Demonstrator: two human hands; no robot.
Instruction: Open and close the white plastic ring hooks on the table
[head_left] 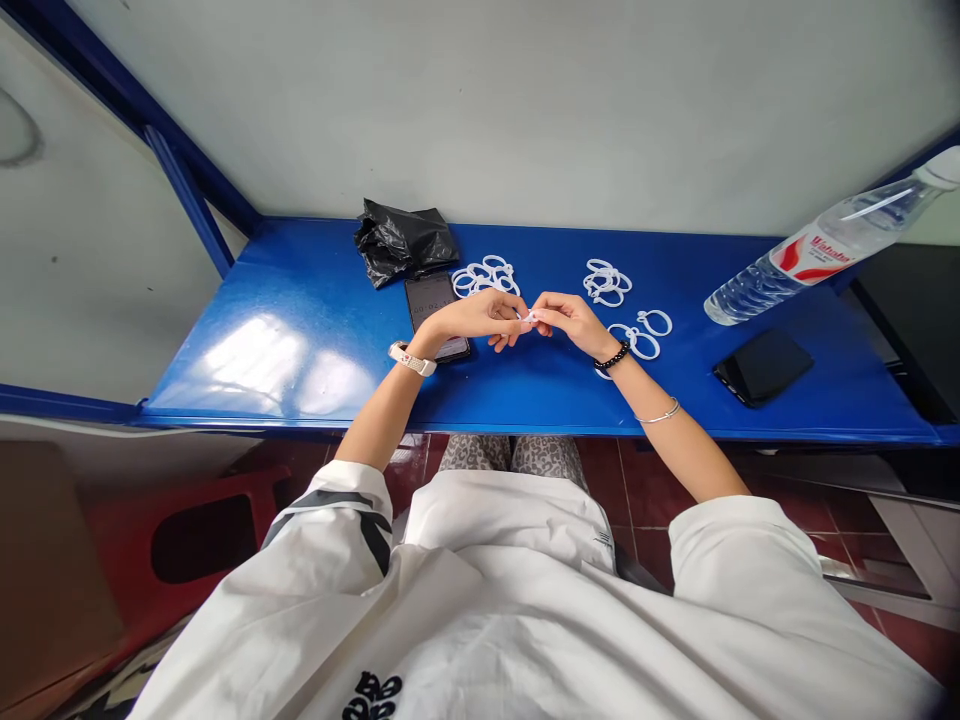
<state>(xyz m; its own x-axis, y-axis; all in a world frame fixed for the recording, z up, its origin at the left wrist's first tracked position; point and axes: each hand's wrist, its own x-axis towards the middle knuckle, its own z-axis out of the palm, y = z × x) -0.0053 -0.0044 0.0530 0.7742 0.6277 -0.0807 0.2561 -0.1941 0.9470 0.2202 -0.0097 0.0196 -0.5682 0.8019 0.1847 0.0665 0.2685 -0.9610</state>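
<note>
My left hand [480,314] and my right hand [568,318] meet above the middle of the blue table [337,290], fingertips pinched together. Between them is a small white plastic ring [530,317], mostly hidden by the fingers. Behind my left hand lies a heap of white plastic rings [480,273], each with a small eyelet, partly covered by the hand. A second cluster of rings [606,284] rests beyond my right hand. Several loose rings [646,346] lie beside my right wrist, one partly under it.
A phone [431,297] showing a timer lies partly under my left hand, with a crumpled black plastic bag [405,243] behind it. To the right are a black phone-like object [765,367] and a water bottle [814,253]. A wall [525,120] closes the table's back.
</note>
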